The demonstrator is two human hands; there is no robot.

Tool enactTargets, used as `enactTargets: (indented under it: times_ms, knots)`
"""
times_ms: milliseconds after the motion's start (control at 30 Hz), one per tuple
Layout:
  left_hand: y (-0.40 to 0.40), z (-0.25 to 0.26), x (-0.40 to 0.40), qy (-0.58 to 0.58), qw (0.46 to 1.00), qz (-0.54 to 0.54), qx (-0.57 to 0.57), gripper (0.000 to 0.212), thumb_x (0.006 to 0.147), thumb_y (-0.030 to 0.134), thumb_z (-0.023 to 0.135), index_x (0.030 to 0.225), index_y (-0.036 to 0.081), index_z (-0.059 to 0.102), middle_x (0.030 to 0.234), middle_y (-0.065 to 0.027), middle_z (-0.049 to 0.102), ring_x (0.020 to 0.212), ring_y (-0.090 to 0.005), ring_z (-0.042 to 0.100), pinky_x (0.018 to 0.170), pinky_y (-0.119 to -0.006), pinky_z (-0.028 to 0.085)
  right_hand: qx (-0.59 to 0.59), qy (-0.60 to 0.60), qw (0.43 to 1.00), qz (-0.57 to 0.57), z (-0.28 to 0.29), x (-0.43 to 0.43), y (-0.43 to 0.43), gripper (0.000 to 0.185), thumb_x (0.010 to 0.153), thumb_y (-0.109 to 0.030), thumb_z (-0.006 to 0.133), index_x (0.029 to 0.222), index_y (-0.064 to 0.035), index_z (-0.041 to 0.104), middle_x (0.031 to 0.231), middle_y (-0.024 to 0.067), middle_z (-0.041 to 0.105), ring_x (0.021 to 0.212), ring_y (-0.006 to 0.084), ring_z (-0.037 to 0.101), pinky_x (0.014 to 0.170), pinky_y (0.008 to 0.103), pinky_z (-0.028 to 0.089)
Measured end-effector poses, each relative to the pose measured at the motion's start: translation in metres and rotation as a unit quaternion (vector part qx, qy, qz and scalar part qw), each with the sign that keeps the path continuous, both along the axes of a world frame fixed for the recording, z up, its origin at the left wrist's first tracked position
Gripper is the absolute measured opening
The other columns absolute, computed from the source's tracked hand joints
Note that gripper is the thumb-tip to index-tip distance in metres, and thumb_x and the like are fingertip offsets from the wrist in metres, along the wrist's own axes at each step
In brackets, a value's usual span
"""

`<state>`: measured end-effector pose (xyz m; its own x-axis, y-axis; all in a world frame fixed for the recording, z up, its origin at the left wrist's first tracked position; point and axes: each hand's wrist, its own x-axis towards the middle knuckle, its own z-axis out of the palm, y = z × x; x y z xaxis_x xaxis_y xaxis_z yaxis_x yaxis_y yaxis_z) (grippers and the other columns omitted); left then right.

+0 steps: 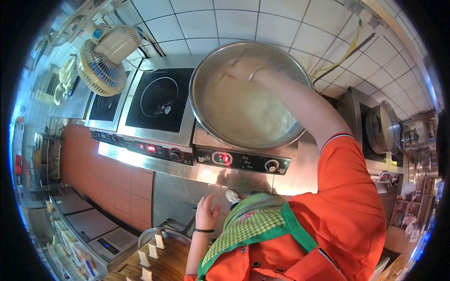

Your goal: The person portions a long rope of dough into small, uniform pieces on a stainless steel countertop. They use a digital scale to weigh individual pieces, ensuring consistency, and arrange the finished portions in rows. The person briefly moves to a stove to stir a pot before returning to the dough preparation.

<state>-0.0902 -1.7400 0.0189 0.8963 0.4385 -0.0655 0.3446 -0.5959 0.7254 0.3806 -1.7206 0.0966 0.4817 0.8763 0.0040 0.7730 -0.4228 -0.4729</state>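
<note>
A large round stainless-steel pot sits on an induction cooker against the tiled wall. Inside it is a cloudy, pale liquid, partly veiled by haze. My right arm reaches over the rim, and my right hand is inside the pot at its far side. That hand is blurred and pale with haze, so its fingers and anything in them cannot be made out. Low in front of my checked apron, my left hand hangs with nothing in it, fingers slightly apart.
Left of the pot is another induction cooker with a lit display. A caged electric fan juts above it. At the right, a second pot stands on a cooker. Behind my left arm, a round wooden board bears several upright pale pieces.
</note>
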Motion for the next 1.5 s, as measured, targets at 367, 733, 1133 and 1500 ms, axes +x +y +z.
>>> enactTargets:
  times_ms: [367, 733, 1133, 1500]
  knots:
    - [0.006, -0.017, -0.007, 0.009, 1.000, 0.013, -0.016, 0.032, 0.079, 0.014, 0.061, 0.108, 0.003, 0.057, 0.100, -0.0172, 0.058, 0.092, -0.0367, 0.055, 0.079, -0.040, 0.045, -0.361, 0.097, 0.923, -0.090, 0.034, 0.042, -0.119, 0.022, 0.079, -0.026, 0.055, 0.075, -0.0089, 0.068, 0.073, 0.0059, 0.066, 0.067, 0.0188, 0.062, 0.065, 0.0323, 0.048]
    - [0.012, -0.015, -0.032, 0.009, 1.000, 0.017, -0.005, 0.035, 0.077, 0.013, 0.062, 0.109, 0.002, 0.055, 0.101, -0.0195, 0.057, 0.093, -0.0397, 0.053, 0.081, -0.043, 0.045, -0.105, 0.160, 0.981, 0.014, 0.080, -0.053, -0.054, 0.026, 0.083, -0.021, 0.049, 0.096, -0.0055, 0.065, 0.082, 0.0081, 0.066, 0.075, 0.0173, 0.062, 0.070, 0.0304, 0.049]
    - [0.043, -0.026, -0.012, 0.000, 0.993, -0.114, 0.010, 0.032, 0.079, 0.015, 0.061, 0.108, 0.004, 0.056, 0.103, -0.0184, 0.058, 0.096, -0.0379, 0.053, 0.083, -0.043, 0.044, 0.157, 0.022, 0.919, -0.361, 0.108, -0.125, -0.294, 0.032, 0.092, -0.031, 0.049, 0.078, -0.0040, 0.059, 0.059, 0.0022, 0.052, 0.054, 0.0096, 0.048, 0.050, 0.0249, 0.038]
    - [0.059, -0.036, -0.031, 0.158, 0.973, -0.170, 0.017, 0.034, 0.078, 0.016, 0.061, 0.109, 0.004, 0.055, 0.106, -0.0172, 0.058, 0.099, -0.0362, 0.053, 0.085, -0.042, 0.044, -0.278, 0.151, 0.826, -0.467, -0.315, -0.156, -0.380, 0.033, 0.080, -0.030, 0.060, 0.099, -0.0031, 0.064, 0.103, 0.0225, 0.062, 0.096, 0.0340, 0.060, 0.082, 0.0439, 0.048]
